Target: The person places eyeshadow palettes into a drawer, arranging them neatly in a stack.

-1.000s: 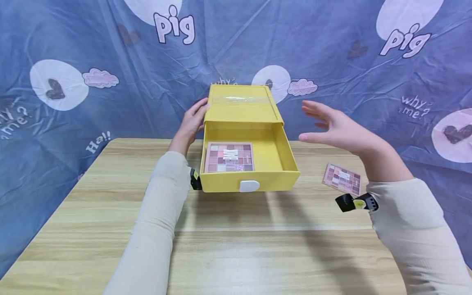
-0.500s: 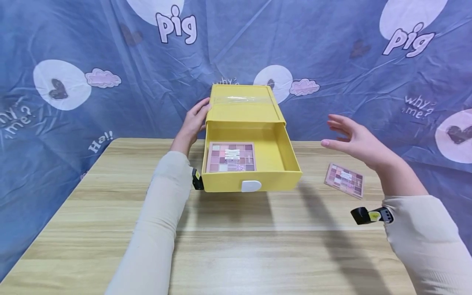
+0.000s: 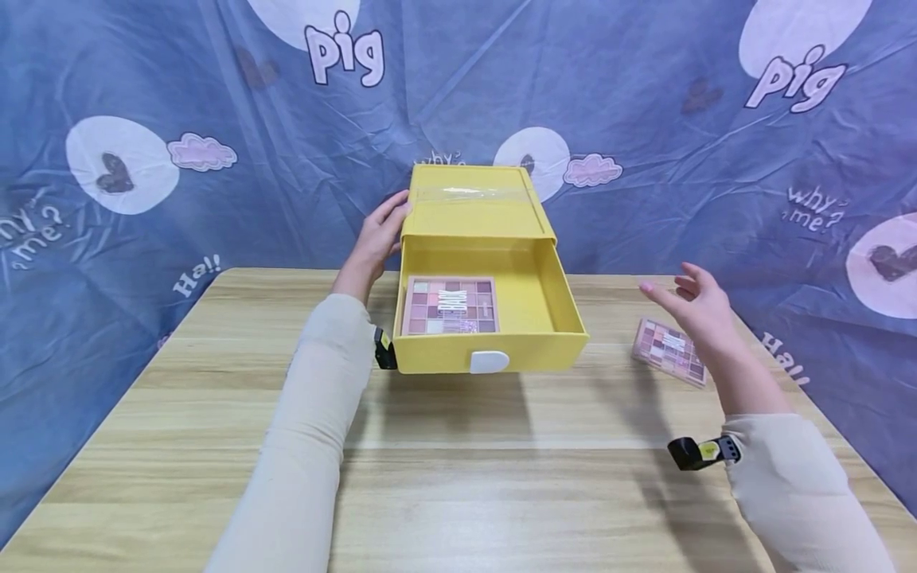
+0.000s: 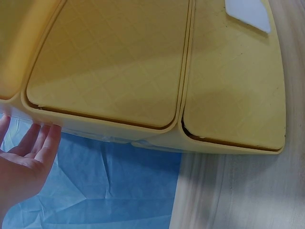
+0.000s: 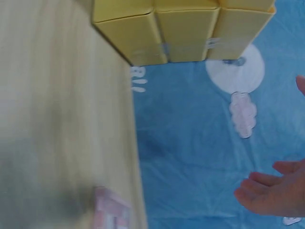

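Note:
A yellow drawer box (image 3: 476, 215) stands on the table, its top drawer (image 3: 526, 302) pulled out toward me. Inside the drawer, on the left, lies an eyeshadow palette (image 3: 451, 305). My left hand (image 3: 376, 239) rests against the box's left side; the left wrist view shows that hand (image 4: 28, 164) with fingers fairly straight, their tips touching the box. To the right, my right hand (image 3: 698, 314) hovers above a second eyeshadow palette (image 3: 666, 350), fingers loosely spread and holding nothing. Part of that palette (image 5: 110, 210) shows blurred in the right wrist view.
The box has several stacked tiers (image 5: 186, 36), with clear tape (image 3: 466, 193) across its top. A white tab handle (image 3: 489, 362) sits on the pulled-out drawer's front. Behind the wooden table (image 3: 458, 493) hangs a blue printed cloth (image 3: 286, 143).
My right hand has moved away from the box to the right, then down toward the palette on the table. The left hand, box and drawer have stayed put.

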`<state>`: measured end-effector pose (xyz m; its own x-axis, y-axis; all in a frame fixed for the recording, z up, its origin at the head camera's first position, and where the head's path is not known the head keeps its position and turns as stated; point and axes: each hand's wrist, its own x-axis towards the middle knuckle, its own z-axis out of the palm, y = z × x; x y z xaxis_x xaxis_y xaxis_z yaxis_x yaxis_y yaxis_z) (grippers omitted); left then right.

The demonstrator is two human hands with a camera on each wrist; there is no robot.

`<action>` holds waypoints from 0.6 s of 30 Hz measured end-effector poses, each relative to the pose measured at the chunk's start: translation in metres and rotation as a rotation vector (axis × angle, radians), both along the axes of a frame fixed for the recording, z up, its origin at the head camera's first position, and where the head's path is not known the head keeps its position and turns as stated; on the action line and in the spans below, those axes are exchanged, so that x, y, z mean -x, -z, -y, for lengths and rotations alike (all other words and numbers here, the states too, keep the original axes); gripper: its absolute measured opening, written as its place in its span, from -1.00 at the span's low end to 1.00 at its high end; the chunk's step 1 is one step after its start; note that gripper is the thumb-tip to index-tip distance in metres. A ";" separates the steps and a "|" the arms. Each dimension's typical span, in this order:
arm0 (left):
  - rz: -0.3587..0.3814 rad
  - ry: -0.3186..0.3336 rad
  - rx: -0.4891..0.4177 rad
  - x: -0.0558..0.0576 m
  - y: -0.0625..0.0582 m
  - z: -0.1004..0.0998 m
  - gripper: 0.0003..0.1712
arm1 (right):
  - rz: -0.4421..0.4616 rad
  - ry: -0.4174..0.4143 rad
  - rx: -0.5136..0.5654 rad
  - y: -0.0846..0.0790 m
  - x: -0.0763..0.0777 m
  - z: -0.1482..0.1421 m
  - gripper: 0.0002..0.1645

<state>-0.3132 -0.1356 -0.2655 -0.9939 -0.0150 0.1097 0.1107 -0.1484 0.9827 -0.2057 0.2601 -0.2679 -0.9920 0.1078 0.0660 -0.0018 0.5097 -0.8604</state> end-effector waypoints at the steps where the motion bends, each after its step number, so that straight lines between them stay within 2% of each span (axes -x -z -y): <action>1: 0.000 -0.001 0.003 0.000 0.000 0.000 -0.47 | -0.004 0.018 0.018 0.004 0.000 -0.001 0.08; 8: 0.004 0.003 0.002 0.000 0.000 0.000 -0.47 | -0.013 0.187 0.090 0.032 0.001 -0.003 0.11; 11: 0.005 0.006 -0.003 0.000 0.000 0.000 -0.47 | -0.004 0.271 0.065 0.042 0.002 -0.001 0.13; 18: 0.008 0.011 -0.015 -0.001 0.000 0.001 -0.47 | 0.029 0.418 -0.070 0.064 0.003 -0.001 0.16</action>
<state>-0.3126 -0.1361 -0.2656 -0.9948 -0.0053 0.1020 0.1014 -0.1645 0.9811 -0.2088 0.2613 -0.3316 -0.8657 0.4970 0.0600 0.2411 0.5188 -0.8202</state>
